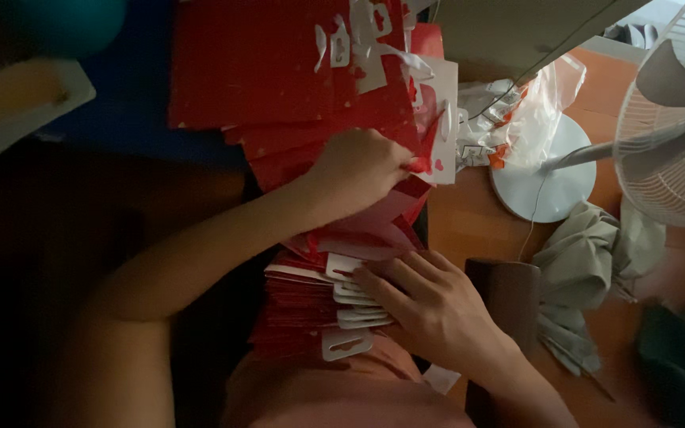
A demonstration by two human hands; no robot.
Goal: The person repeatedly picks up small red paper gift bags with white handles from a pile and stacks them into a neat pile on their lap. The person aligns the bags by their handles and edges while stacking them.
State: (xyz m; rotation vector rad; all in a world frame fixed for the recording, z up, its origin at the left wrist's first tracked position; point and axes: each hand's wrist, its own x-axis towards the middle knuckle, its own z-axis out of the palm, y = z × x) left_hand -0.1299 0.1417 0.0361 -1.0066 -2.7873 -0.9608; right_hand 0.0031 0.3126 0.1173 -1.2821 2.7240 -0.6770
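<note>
- Stack of red packets [311, 305] with white hang tabs [346, 343] lies at frame centre-bottom, on the person's lap, tabs fanned toward the right edge of the stack.
- Right hand [430, 305]: laid flat on the tab end of the stack, fingers extended and slightly spread, fingertips [366, 277] pressing the upper tabs. Not clenched; it holds the stack down rather than gripping anything.
- Left hand [358, 170]: closed, fingers curled in a pinch on a red packet [418, 162] just above the stack. The pinched packet's edge meets a white-backed card with small red hearts [441, 131]; exact contact point hidden by the fingers.
- Between the two hands: loose red and pale pink sheets [374, 226], overlapping, tilted, lying partly over the top of the stack.
- Above the left hand: larger pile of red sheets [279, 63] with white peeled tab shapes stuck at its upper right; spreads to the top of the frame.
- Right of the pile: crumpled clear plastic bag [529, 111] on an orange-brown table [469, 222].
- White round fan base [541, 186] stands on that table, near the bag; fan cage [667, 150] at the far right edge.
- Grey-green cloth [588, 269] bunched below the fan base; dark brown chair arm [509, 293] just beside the right wrist.
- Left side of frame dark; detail not readable.
</note>
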